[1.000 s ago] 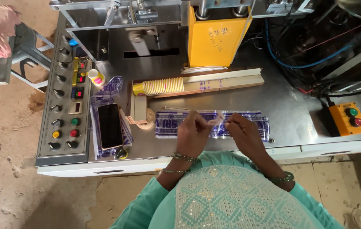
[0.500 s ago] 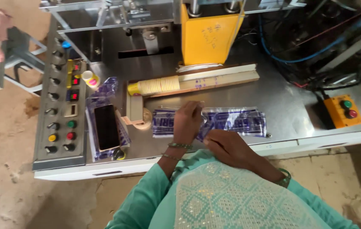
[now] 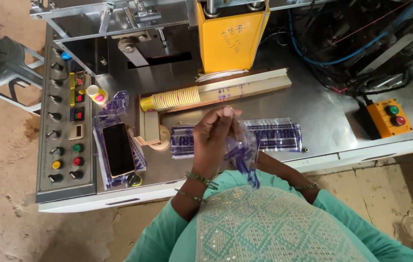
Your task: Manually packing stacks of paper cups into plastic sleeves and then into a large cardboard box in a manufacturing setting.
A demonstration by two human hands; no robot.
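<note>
Clear plastic bag [image 3: 243,155] lifted above the worktop [image 3: 323,111].
Left hand [image 3: 214,138] pinches its top edge; right hand hidden beneath, grip unclear.

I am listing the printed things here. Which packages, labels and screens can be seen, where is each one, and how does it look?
Clear bag with purple print: lifted by the left hand.
Flat clear bags, purple print: on the steel table, right of the hands.
Yellow cup stack: lying in a wooden tray.
Phone, dark screen: beside the control panel.
Yellow guard, handwritten marks: above.

Head camera, steeply down, close above worktable [image 3: 313,104]
</note>
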